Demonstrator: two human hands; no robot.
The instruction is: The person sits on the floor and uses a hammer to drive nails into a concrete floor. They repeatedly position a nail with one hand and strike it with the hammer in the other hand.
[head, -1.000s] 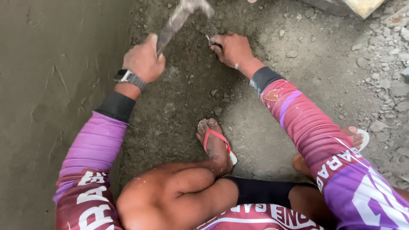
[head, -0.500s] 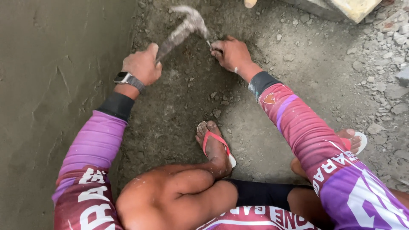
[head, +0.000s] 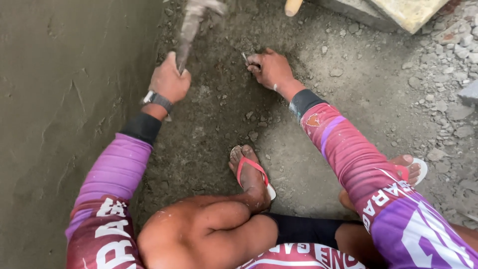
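Left hand [head: 170,79]: fist clamped round the handle of a hammer [head: 193,22], whose blurred head sits raised near the top edge, above the rough grey ground [head: 358,99]. Right hand [head: 269,67]: fingers pinched together on a small metal nail or chisel [head: 245,58], its tip set against the ground, well apart from the hammer head. Left wrist: dark wristwatch [head: 155,98]. Left side: smooth wet cement wall [head: 59,124]. Below: foot in red-strapped sandal [head: 251,172]
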